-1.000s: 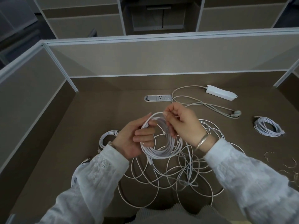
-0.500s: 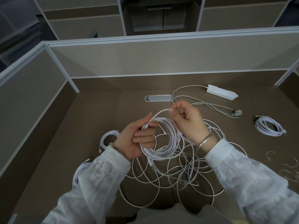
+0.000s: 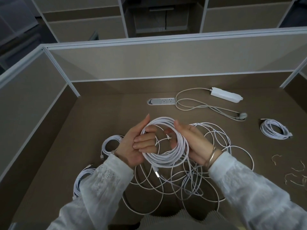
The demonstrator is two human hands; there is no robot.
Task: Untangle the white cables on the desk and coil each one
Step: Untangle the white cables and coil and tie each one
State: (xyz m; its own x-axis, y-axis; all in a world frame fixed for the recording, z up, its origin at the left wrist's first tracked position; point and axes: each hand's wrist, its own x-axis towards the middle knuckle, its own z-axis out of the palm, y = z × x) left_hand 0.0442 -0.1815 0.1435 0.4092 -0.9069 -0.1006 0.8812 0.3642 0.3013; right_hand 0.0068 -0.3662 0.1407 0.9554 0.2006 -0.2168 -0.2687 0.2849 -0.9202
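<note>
You've got the coiled white cable (image 3: 166, 143) held up over the desk (image 3: 103, 113) between both hands: your left hand (image 3: 137, 143) has its fingers curled through the loop on one side, and your right hand (image 3: 191, 141) grips the other side. The tangled loose cables (image 3: 207, 171) lie right underneath on the desk, with finished coils at the left (image 3: 109, 145) and far right (image 3: 275, 131).

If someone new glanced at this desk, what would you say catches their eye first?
First, the thick white cable coil held up mid-frame, gripped by the left hand and right hand. Beneath it, a loose white cable tangle sprawls over the brown desk. A finished white coil lies far right.
</note>
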